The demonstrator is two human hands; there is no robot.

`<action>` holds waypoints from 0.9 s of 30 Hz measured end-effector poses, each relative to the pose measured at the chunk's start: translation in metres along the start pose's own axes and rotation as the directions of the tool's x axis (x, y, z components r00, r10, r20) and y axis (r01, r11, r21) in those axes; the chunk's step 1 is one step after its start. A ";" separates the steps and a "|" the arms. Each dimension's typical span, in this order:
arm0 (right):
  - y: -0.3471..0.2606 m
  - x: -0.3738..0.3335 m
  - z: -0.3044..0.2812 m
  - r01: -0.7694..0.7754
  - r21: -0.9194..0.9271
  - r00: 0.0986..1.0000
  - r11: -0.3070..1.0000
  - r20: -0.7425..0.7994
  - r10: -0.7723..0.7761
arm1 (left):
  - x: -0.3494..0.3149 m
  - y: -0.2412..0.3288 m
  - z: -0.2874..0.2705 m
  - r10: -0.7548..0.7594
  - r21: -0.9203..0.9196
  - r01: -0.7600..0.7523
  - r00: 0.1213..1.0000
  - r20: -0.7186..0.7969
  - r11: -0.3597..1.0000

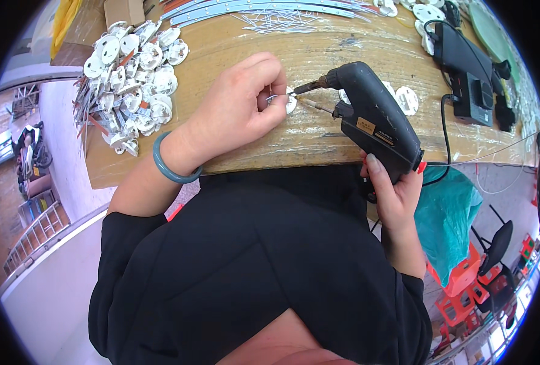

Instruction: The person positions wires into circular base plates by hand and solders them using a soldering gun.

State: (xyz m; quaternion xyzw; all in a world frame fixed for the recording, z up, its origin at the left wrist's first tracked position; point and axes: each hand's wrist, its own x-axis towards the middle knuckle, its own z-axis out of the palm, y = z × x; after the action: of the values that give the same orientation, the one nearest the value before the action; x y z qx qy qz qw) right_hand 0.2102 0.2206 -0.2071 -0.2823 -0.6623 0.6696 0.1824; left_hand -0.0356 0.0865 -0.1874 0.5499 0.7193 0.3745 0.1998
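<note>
My right hand (394, 193) is wrapped round the handle of a black pistol-shaped soldering gun (376, 112). Its dark tip points left and reaches a small round white plastic part (291, 102) on the table; a thin feed tube below the tip points at the same part. Just beside that part, my left hand (242, 94), with a blue-green bangle at the wrist, pinches a thin wire (270, 97). The fingers partly cover the wire and the white part. Another round white part (407, 100) lies to the right of the gun.
A heap of white round parts (139, 85) with thin leads covers the table's left side. Blue-grey strips (264, 6) and loose white sticks (282, 22) lie at the far edge. Black power adapters (464, 67) with cables stand at right. A teal bag (446, 213) hangs below the edge.
</note>
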 end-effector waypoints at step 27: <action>0.000 0.004 0.000 0.011 0.161 0.998 0.987 -0.064 -0.001 | 0.002 0.001 -0.002 0.029 0.024 -0.029 1.000 -0.001 0.999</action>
State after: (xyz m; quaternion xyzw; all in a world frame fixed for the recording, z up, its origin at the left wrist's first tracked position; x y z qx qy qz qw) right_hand 0.2066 0.2231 -0.2081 -0.2859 -0.6004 0.7112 0.2279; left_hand -0.0370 0.0884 -0.1852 0.5624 0.7157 0.3694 0.1872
